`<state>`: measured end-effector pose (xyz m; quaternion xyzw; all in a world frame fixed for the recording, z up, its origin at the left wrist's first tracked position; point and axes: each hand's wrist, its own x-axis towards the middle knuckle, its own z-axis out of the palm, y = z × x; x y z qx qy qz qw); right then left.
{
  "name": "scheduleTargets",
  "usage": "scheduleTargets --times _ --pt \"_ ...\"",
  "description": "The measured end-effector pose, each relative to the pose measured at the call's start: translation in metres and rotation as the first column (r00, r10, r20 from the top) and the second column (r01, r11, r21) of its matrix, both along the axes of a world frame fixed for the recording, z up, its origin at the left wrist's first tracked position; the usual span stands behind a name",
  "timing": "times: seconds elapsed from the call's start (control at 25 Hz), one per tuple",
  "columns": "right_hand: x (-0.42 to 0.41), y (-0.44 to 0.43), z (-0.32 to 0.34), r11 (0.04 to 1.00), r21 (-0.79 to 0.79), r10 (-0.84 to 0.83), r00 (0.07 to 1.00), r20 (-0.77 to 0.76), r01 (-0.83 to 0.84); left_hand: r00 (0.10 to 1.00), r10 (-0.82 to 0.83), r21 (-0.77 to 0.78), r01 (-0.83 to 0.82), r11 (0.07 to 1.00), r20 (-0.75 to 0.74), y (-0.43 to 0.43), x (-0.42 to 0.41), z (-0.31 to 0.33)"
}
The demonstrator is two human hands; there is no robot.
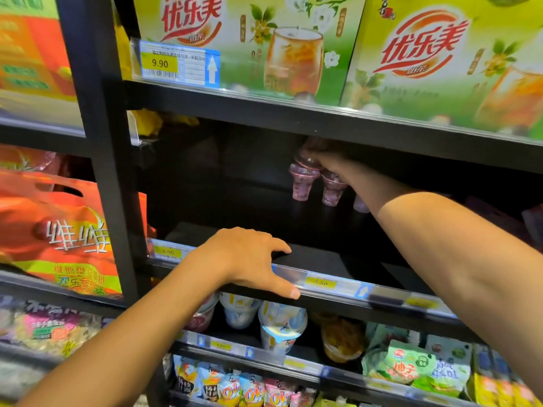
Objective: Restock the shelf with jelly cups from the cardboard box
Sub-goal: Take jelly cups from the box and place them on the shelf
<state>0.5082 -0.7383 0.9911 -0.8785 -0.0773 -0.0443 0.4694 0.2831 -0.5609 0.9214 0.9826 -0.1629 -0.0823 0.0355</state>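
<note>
The right hand (326, 160) reaches far into the dark middle shelf (323, 259), just under the board above it. Its fingers curl over the top of a cluster of purple jelly cups (304, 177) and grip them. At least 3 cups show, wide rims up and narrow ends pointing down, pressed close together. It is too dark to tell whether they touch the shelf floor. They sit toward the far right of the shelf bay.

The left hand (249, 257) holds nothing. Its fingers are spread wide and relaxed, the palm rests on the near front edge of the same shelf, and the thumb lies along the clear price rail (329, 284), beside a yellow tag.

On the shelf above stand large green tea boxes (235, 39) with a 9.90 price label (160, 63) at the left. On the shelf below, white lidded cups (282, 321) stand near the front, with green snack packets (411, 365) to their right. An orange bag (58, 230) fills the neighbouring bay on the left.
</note>
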Motion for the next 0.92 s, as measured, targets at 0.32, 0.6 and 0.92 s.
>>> scheduleTargets --times 0.32,0.6,0.92 --pt "0.056 0.011 -0.016 0.999 -0.014 -0.045 0.997 0.063 0.046 0.999 -0.010 -0.021 0.011 1.000 0.035 0.000 0.006 -0.004" --pt "0.060 0.002 -0.019 0.998 -0.028 -0.058 0.992 0.115 0.061 0.998 -0.013 -0.013 0.014 1.000 0.057 0.001 0.008 -0.006" --pt "0.059 -0.001 -0.020 0.996 -0.075 -0.038 0.994 0.101 0.046 0.998 -0.014 -0.018 0.015 1.000 0.059 0.001 0.007 -0.006"
